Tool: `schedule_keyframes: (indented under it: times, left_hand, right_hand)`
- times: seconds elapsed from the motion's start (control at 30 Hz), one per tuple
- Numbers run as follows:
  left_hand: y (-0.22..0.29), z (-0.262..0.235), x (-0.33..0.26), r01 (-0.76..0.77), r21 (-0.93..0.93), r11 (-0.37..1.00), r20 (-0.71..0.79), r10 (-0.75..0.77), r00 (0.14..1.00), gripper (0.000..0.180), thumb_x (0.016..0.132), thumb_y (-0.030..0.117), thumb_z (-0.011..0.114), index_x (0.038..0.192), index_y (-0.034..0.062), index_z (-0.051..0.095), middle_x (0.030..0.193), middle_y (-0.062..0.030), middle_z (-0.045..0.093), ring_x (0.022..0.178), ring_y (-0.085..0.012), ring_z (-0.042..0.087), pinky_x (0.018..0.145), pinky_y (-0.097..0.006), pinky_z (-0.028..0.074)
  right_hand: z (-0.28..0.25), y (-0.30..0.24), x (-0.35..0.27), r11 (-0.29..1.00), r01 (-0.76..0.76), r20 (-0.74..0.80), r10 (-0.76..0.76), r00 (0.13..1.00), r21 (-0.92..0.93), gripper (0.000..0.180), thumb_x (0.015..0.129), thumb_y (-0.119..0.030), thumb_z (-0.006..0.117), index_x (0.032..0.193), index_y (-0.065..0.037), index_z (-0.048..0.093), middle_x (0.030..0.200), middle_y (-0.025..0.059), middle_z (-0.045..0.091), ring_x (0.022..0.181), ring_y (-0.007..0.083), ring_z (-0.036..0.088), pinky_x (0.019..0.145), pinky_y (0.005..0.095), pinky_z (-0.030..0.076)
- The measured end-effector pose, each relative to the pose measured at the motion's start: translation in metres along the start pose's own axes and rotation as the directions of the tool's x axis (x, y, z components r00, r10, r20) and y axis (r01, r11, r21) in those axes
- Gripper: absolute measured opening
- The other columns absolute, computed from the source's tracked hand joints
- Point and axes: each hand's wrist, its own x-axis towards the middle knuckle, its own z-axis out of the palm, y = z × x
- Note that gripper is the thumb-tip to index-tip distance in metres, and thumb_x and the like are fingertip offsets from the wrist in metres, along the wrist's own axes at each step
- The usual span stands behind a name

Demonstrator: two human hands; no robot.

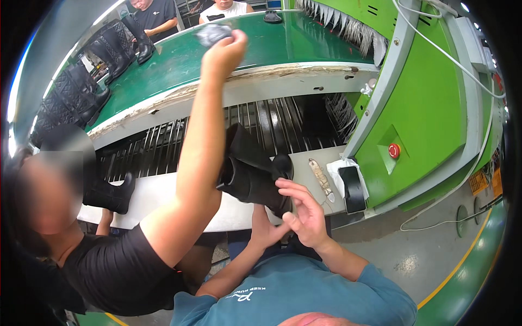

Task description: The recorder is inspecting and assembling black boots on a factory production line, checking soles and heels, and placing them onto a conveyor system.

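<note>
Just in front of me, a tall black boot [247,182] is tilted at the near edge of the white ledge. My left hand [265,231] is closed on its lower part, with the fingers partly hidden by the boot and the thumb sticking out. Beside the boot's foot, my right hand [307,217] is open, palm turned inward and fingers apart, its fingertips close to or touching the black leather. A second black boot [244,144] lies right behind the first, its toe pointing right.
On my left, a co-worker's bare arm [198,136] reaches across, holding a blurred grey cloth [213,35] over the green conveyor belt [261,41]. Metal rollers [163,146] run below it. A black phone-like object [353,187] and a green machine [418,108] with a red button are at right.
</note>
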Motion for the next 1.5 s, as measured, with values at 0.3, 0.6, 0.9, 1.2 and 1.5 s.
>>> schedule_keyframes:
  times: [0.3, 0.6, 0.9, 1.2, 1.5]
  left_hand:
    - [0.014, 0.016, 0.028, 0.084, 0.008, 0.996, -0.141, -0.082, 0.987, 0.039, 0.094, 0.013, 0.087, 0.126, -0.0021, 0.070, 0.105, -0.0138, 0.082, 0.098, -0.0175, 0.077, 0.089, -0.034, 0.059]
    - [0.040, -0.033, 0.055, -0.173, -0.180, 0.968, -0.526, 0.054, 0.849, 0.027, 0.102, 0.003, 0.077, 0.126, -0.0066, 0.071, 0.114, -0.0090, 0.076, 0.102, -0.0164, 0.071, 0.095, -0.032, 0.057]
    - [0.193, -0.159, 0.231, -0.670, 0.188, 0.718, -0.713, 0.569, 0.410, 0.040, 0.099, 0.011, 0.083, 0.129, -0.0122, 0.070, 0.126, -0.0164, 0.077, 0.108, -0.0196, 0.074, 0.095, -0.035, 0.061]
    - [0.176, -0.338, 0.418, -0.151, 0.715, 0.682, -0.401, 0.577, 0.712, 0.091, 0.084, 0.057, 0.096, 0.142, -0.0070, 0.068, 0.135, -0.0264, 0.076, 0.125, -0.0340, 0.074, 0.107, -0.042, 0.057]
    - [0.122, -0.314, 0.374, -0.201, 0.692, 0.693, -0.557, 0.690, 0.462, 0.046, 0.102, 0.038, 0.083, 0.132, 0.0026, 0.077, 0.122, -0.0160, 0.083, 0.110, -0.0240, 0.081, 0.100, -0.036, 0.060]
  right_hand:
    - [-0.048, 0.062, -0.024, 0.928, -0.178, -0.409, 0.031, 0.912, -0.327, 0.023, 0.108, -0.006, 0.070, 0.129, 0.001, 0.069, 0.119, 0.0109, 0.073, 0.117, 0.0211, 0.071, 0.107, 0.0351, 0.053]
    - [-0.067, 0.084, -0.033, 0.730, -0.108, -0.283, -0.120, 0.952, -0.675, 0.014, 0.099, -0.006, 0.077, 0.112, -0.002, 0.075, 0.102, 0.0129, 0.073, 0.096, 0.0313, 0.073, 0.089, 0.0409, 0.057]
    - [-0.070, 0.090, -0.035, 0.703, -0.076, -0.232, -0.129, 0.964, -0.707, 0.016, 0.095, -0.003, 0.077, 0.111, -0.003, 0.075, 0.094, 0.0121, 0.072, 0.090, 0.0316, 0.071, 0.083, 0.0424, 0.056]
    - [-0.061, 0.097, -0.029, 0.605, -0.053, -0.203, -0.182, 0.962, -0.795, 0.021, 0.092, -0.001, 0.079, 0.112, -0.004, 0.074, 0.090, 0.0093, 0.071, 0.086, 0.0311, 0.070, 0.078, 0.0426, 0.055]
    - [-0.061, 0.098, -0.033, 0.572, -0.067, -0.185, -0.152, 0.971, -0.817, 0.021, 0.093, -0.002, 0.078, 0.113, -0.005, 0.074, 0.089, 0.0088, 0.070, 0.086, 0.0298, 0.069, 0.079, 0.0426, 0.055]
